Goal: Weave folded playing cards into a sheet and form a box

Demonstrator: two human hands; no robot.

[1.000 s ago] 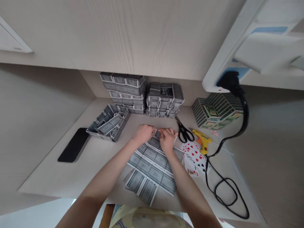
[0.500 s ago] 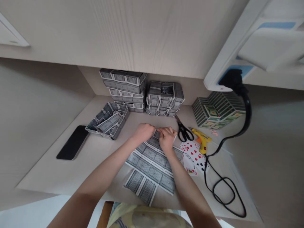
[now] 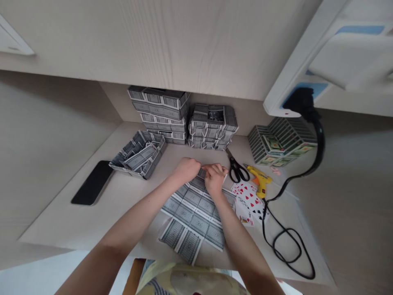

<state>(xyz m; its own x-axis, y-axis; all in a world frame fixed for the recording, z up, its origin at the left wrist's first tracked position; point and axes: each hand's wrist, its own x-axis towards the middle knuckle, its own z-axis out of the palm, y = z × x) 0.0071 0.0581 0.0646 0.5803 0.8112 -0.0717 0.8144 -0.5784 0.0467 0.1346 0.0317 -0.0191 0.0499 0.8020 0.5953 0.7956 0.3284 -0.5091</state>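
Left hand (image 3: 188,169): bare, small, rounded at the knuckles, the wrist uncovered.
Right hand (image 3: 215,177): bare as well, slim-fingered, with an uncovered wrist.
Left forearm (image 3: 138,213): bare and smooth, narrow by the wrist and broadening toward the elbow.
Right forearm (image 3: 235,233): bare, of the same slender, tapering shape.
Shirt (image 3: 176,268): pale yellow cloth, cut off by the bottom of the view.
Print (image 3: 199,276): a large rounded beige-grey patch across the shirt's middle.
Stripes (image 3: 159,289): wavy, purple-grey, on the shirt's left side.
Light blue cloth (image 3: 148,265): a sliver beside the shirt, perhaps trousers; too little shows to be sure.
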